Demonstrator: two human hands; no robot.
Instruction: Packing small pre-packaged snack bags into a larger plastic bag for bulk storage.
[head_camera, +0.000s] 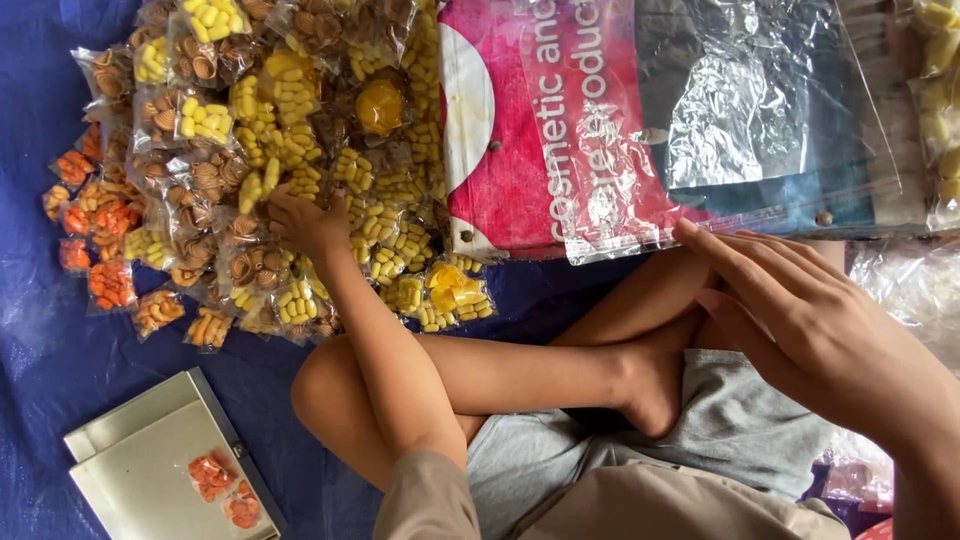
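Heaped across the upper left of the frame: a pile of small clear snack packets (270, 160), yellow, brown and orange, too many and too overlapped to count. Spread beneath everything, a blue sheet (40, 360). At upper centre, a pink and white printed bag (500, 130); over its right part, a clear plastic bag (760, 110) with crinkled silver inside. Along the right edge, one more clear bag of pale yellow pieces (940, 110), cut off by the frame. At lower left, a flat grey metal device (140, 460) with two orange packets (225, 490) on top. Crossed bare legs (520, 370) filling the lower centre, between the two arms.

Left hand (305, 225) reaching into the middle of the pile, fingers curled onto a yellow packet (260, 190) at its fingertips; grip itself hidden by the knuckles, cannot tell whether closed. Right hand (790, 310) at centre right, flat and open, fingers straight and together, fingertips just below the clear plastic bag's lower edge, holding nothing.
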